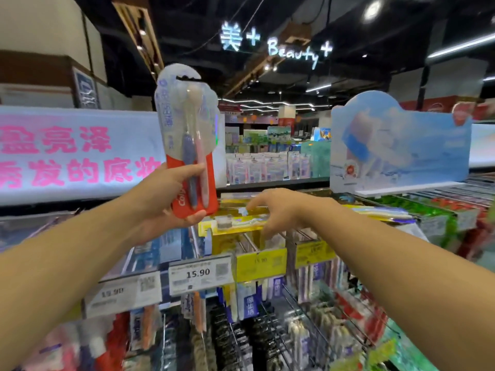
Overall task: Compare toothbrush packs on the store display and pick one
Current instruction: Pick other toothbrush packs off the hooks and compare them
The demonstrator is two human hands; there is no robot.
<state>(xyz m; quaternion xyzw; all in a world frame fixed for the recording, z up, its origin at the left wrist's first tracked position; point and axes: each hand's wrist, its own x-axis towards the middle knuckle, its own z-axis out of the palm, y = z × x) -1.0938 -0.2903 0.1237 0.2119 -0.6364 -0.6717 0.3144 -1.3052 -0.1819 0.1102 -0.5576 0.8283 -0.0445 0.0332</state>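
The left hand (pixel 171 196) grips the red base of an upright two-brush pack (pixel 188 140), held above the rack (pixel 241 247). The right hand (pixel 278 210), fingers loosely spread, touches a yellow pack (pixel 235 223) lying on the hooks.

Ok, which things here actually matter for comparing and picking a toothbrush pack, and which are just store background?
Part of the job:
- two-brush toothbrush pack with red base, held upright by the left hand
- yellow toothbrush pack lying atop the hooks, with the right hand reaching over it
- 15.90 price tag

Background:
- pink-lettered banner
- blue cardboard display topper
- neon Beauty sign
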